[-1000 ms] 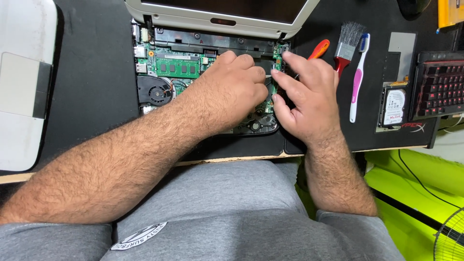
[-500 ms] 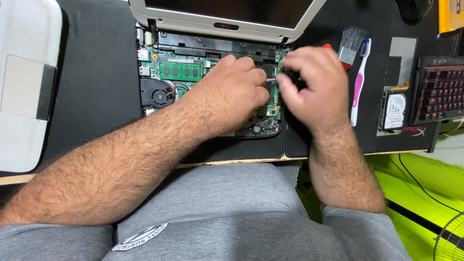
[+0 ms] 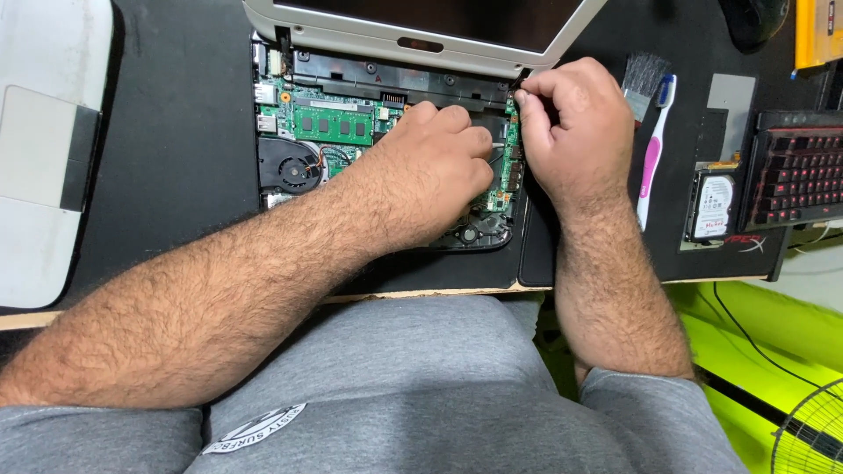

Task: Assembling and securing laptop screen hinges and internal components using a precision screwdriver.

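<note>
An opened laptop lies on a black mat [image 3: 176, 132], its green circuit board [image 3: 334, 123] and round cooling fan [image 3: 290, 167] exposed below the tilted grey lid [image 3: 421, 39]. My left hand [image 3: 430, 167] rests on the middle of the board with fingers curled, tips down by a thin white strip. My right hand [image 3: 566, 123] is closed in a fist at the board's right edge, next to the lid hinge. Thumb and forefinger pinch a dark tip there. The tool itself is hidden inside the fist; it looks like the screwdriver.
Right of the laptop lie a bristle brush [image 3: 644, 75], a pink and white toothbrush [image 3: 652, 158], a bare hard drive [image 3: 711, 206] and a red-lit keyboard [image 3: 795, 171]. A white laptop cover [image 3: 44, 149] sits at the far left. A floor fan [image 3: 812, 434] stands lower right.
My right hand reached to the orange-handled screwdriver beside the brush, closed over it, and moved up to the hinge corner. The screwdriver no longer lies on the mat. The left hand stayed.
</note>
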